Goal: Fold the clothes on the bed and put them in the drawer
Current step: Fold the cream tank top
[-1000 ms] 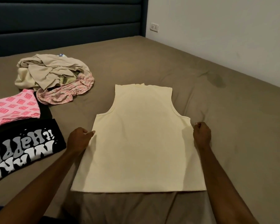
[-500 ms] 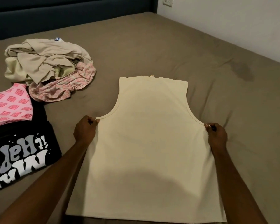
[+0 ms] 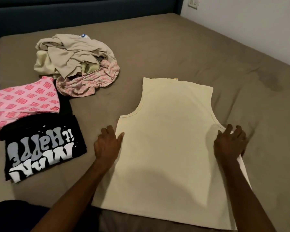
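- The brown bed (image 3: 182, 47) runs up to a dark headboard and a white wall on the right.
- The cream sleeveless top (image 3: 171, 148) lies flat near the front edge; its hem could slip off.
- The left hand (image 3: 107, 144) rests on it, fingers relaxed; the right hand (image 3: 231, 141) grasps the side seam.
- Uneven pulling could wrinkle it.
- Open sheet lies right; the folded black T-shirt (image 3: 43, 148) sits to the left.

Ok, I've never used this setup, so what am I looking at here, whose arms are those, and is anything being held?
There is no machine: one head-worn camera looks down at a person's bare arms. On the bed a cream sleeveless top lies flat. The left hand rests at its left edge, thumb on the cloth. The right hand curls its fingers around the right edge. To the left lie a folded black T-shirt, a folded pink patterned garment and an unfolded pile of clothes.
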{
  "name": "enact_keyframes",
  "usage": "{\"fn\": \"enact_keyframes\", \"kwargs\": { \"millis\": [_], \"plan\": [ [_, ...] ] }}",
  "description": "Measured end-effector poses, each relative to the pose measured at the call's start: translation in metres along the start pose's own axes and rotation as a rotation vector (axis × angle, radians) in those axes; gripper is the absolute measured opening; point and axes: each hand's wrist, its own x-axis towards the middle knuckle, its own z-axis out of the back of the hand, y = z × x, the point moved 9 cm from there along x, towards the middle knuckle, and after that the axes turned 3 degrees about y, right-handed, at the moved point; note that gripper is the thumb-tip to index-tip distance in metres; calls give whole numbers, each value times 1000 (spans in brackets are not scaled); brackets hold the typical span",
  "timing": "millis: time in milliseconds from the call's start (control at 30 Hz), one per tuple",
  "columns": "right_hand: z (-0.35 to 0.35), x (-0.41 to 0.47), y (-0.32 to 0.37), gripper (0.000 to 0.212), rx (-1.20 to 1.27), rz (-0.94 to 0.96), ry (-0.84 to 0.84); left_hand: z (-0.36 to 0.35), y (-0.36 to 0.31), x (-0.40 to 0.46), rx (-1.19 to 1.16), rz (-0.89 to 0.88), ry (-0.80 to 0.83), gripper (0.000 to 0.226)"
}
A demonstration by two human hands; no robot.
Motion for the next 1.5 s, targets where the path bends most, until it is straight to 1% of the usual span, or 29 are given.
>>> {"fn": "enact_keyframes", "kwargs": {
  "millis": [67, 133, 200, 267, 300, 333, 367, 433, 500, 567, 633, 733, 800, 900, 933, 1000, 1067, 1133, 1200, 1267, 1333, 1433, 1500],
  "plan": [
    [-4, -28, 44, 53, 72, 99, 64, 1, 12, -11, 84, -10, -19, 40],
    [-15, -55, 83, 66, 134, 159, 183, 7, 17, -15, 108, -25, -56, 31],
    [-16, -79, 101, 72, 125, 110, 269, 13, 16, -25, 100, -51, -73, 25],
    [-14, -101, 103, 76, 147, -51, 314, 19, 15, -46, 60, -40, -80, 20],
    [-10, -112, 105, 78, 172, -110, 312, 22, 14, -57, 40, -34, -87, 19],
    [-3, -124, 114, 80, 181, -110, 291, 23, 13, -68, 26, -26, -83, 23],
    [2, -139, 129, 82, 181, -62, 269, 25, 15, -77, 26, -19, -82, 29],
    [2, -172, 159, 86, 163, 80, 293, 27, 18, -92, 55, -9, -67, 39],
    [0, -200, 174, 88, 148, 143, 327, 31, 22, -102, 82, -9, -69, 42],
    [-2, -215, 171, 91, 144, 118, 342, 35, 30, -107, 81, -7, -64, 42],
    [1, -218, 159, 94, 134, 89, 322, 37, 33, -109, 75, -5, -50, 40],
    [5, -223, 149, 96, 129, 114, 323, 35, 34, -116, 20, -32, -39, 38],
    [15, -221, 161, 93, 199, 160, 301, 37, 39, -116, -61, 2, -38, 39],
    [34, -205, 207, 74, 375, 324, 221, 31, 47, -111, -152, 40, 26, 36],
    [36, -201, 229, 68, 425, 381, 216, 26, 51, -111, -177, 58, 72, 33],
    [34, -191, 275, 59, 514, 450, 243, 16, 58, -108, -233, 134, 176, 33],
    [27, -176, 321, 48, 556, 471, 284, 16, 60, -106, -261, 166, 196, 40],
    [18, -160, 361, 43, 548, 462, 375, 23, 59, -106, -291, 177, 201, 46],
    [11, -148, 390, 47, 508, 430, 448, 24, 64, -112, -371, 185, 239, 49],
    [5, -140, 405, 52, 459, 388, 487, 21, 70, -121, -413, 204, 310, 51],
    [1, -135, 410, 50, 455, 355, 515, 16, 75, -130, -447, 231, 361, 50],
    [5, -123, 407, 36, 543, 295, 514, 9, 80, -139, -722, 309, 388, 38],
    [5, -113, 395, 33, 664, 181, 522, 17, 74, -138, -809, 255, 382, 34]
  ]
}}
